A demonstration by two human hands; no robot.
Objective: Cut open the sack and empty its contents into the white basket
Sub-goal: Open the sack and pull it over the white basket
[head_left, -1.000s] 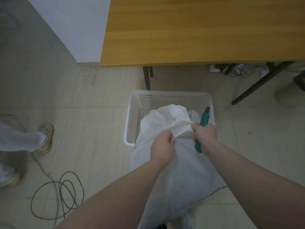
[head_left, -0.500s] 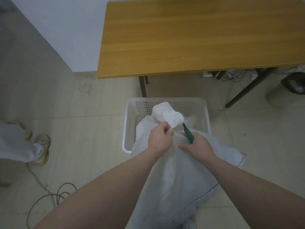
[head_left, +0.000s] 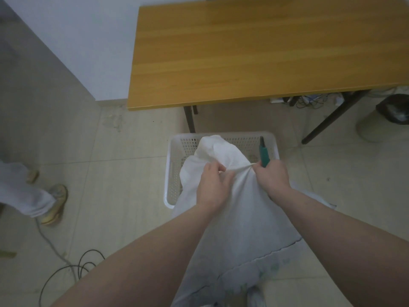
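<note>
A white woven sack [head_left: 241,220] stands on the floor, its top leaning over the near rim of the white perforated basket [head_left: 173,171]. My left hand [head_left: 213,182] grips a bunch of the sack's fabric near the top. My right hand [head_left: 271,176] pinches the sack's fabric opposite it and also holds a green utility knife [head_left: 263,154], whose tip points up and away over the basket. The fabric is pulled taut between both hands. The basket's inside is mostly hidden by the sack.
A wooden table [head_left: 254,52] with dark legs stands just beyond the basket. Another person's legs and shoes [head_left: 52,204] are at the left. Black cables [head_left: 70,271] lie on the tiled floor. A bin [head_left: 385,116] stands far right.
My right hand has moved right and taken hold of the fabric, with the knife now pointing up over the basket. The sack's top has been stretched between both hands.
</note>
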